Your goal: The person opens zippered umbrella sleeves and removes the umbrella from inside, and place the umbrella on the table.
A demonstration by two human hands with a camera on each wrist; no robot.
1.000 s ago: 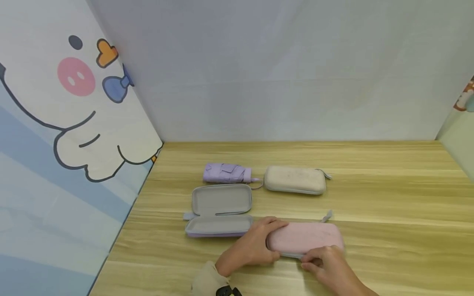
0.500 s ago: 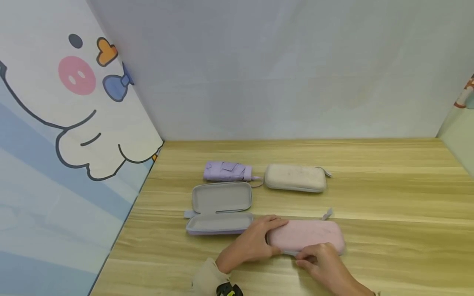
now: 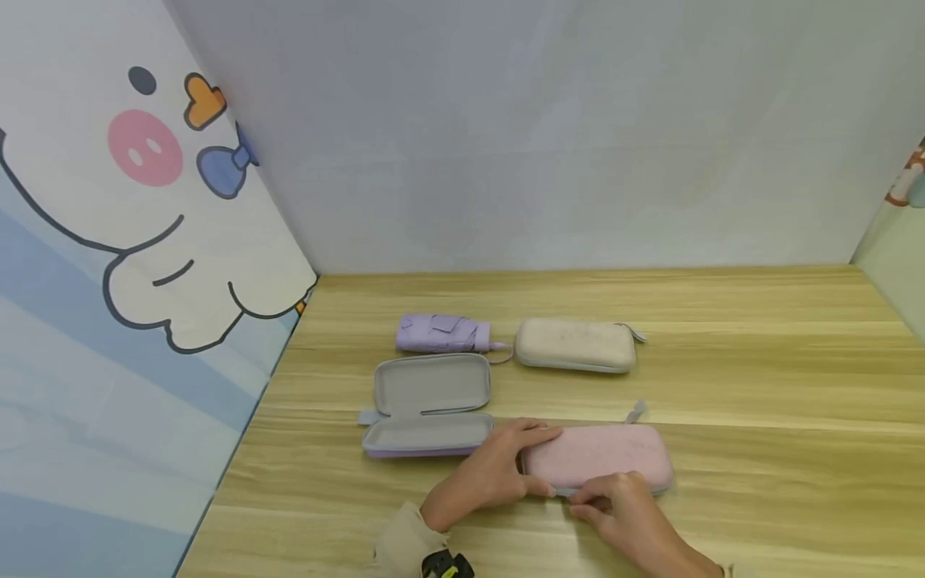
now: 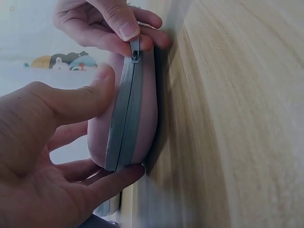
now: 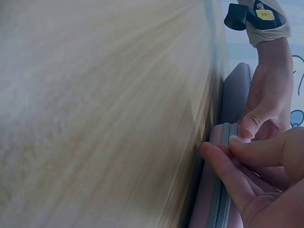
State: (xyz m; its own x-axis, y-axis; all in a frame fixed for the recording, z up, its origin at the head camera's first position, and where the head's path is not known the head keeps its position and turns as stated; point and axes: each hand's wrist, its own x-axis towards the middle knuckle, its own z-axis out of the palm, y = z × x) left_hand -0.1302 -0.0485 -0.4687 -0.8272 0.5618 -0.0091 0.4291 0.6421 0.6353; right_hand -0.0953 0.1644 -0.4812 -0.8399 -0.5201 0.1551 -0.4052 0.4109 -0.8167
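A pink zip case [image 3: 598, 456] lies on the wooden table near the front. The left hand [image 3: 493, 470] grips its left end, thumb at the front side and fingers around the back. At the case's front edge the right hand [image 3: 627, 514] pinches the zipper pull [image 4: 135, 45], seen between thumb and finger in the left wrist view. Below the pull, the grey zipper [image 4: 124, 114] runs closed toward the end held by the left hand [image 4: 52, 128]. In the right wrist view, the right hand [image 5: 256, 175] is close to the left thumb.
An open purple case [image 3: 432, 435] with grey lining lies left of the pink one. Behind it are a folded purple umbrella [image 3: 441, 334] and a cream case [image 3: 576, 345]. A white curtain [image 3: 549, 136] hangs beyond the table; a cartoon-printed cloth [image 3: 65, 321] covers the left side.
The right hand has slid left along the front edge of the pink case with the zipper pull, closer to the left thumb. The left hand keeps its grip in the same place.
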